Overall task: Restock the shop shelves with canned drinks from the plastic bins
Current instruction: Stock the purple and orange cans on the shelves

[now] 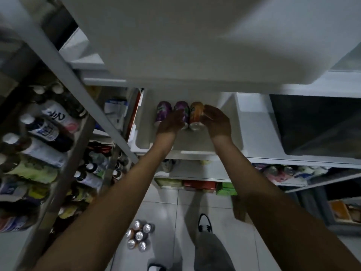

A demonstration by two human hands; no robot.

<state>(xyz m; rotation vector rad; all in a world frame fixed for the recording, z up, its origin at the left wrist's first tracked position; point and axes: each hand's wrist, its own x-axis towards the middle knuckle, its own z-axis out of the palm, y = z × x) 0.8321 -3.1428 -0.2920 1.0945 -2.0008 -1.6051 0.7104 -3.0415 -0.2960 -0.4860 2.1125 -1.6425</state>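
Three cans lie on their sides in a white plastic bin (140, 141) on the shelf: a purple can (162, 112) at the left, a second purple can (183, 111) in the middle and an orange can (196, 116) at the right. My left hand (172, 123) curls over the middle purple can. My right hand (215, 122) grips the orange can from its right side. On the floor tiles below stands a cluster of several upright cans (139, 235).
A large white bin (175, 45) hangs overhead on the upper shelf. A dark bin (316, 124) sits to the right. Bottles (45, 130) fill the metal rack at the left. Boxed goods (197, 185) line a lower shelf. My shoe (205, 223) is on the floor.
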